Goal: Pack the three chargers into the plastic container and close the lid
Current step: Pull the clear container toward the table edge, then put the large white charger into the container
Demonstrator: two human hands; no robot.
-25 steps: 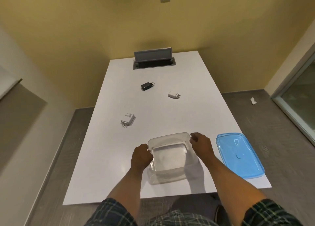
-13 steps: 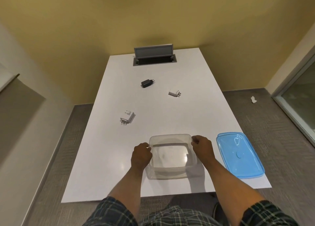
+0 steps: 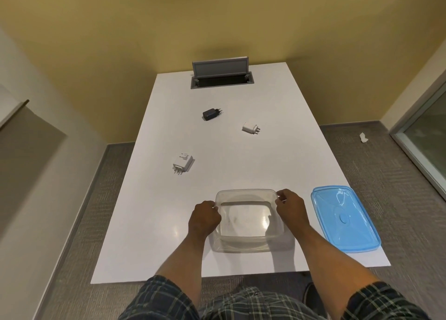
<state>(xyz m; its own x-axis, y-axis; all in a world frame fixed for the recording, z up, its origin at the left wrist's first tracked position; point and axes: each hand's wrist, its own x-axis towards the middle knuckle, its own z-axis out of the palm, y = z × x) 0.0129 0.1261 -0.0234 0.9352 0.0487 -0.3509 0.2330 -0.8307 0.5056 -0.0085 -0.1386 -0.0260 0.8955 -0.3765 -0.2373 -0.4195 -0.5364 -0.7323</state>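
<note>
A clear plastic container (image 3: 247, 243) sits open near the front of the white table (image 3: 284, 165). My left hand (image 3: 204, 219) grips its left rim and my right hand (image 3: 290, 207) grips its far right corner. Nothing lies inside it. Its blue lid (image 3: 344, 218) rests flat on the table to the right. Farther back lie three chargers: a large white one (image 3: 183, 164) at the left, a black one (image 3: 210, 114) in the middle, and a small white one (image 3: 251, 128) to the right.
A grey cable box with a raised flap (image 3: 220, 74) is set into the table's far end by the yellow wall. Grey carpet surrounds the table. A scrap of paper (image 3: 363, 137) lies on the floor at right, near a glass door frame.
The container has tipped down from a tilt to sit level on the table, shifted slightly away from me. Both hands stay on its rim.
</note>
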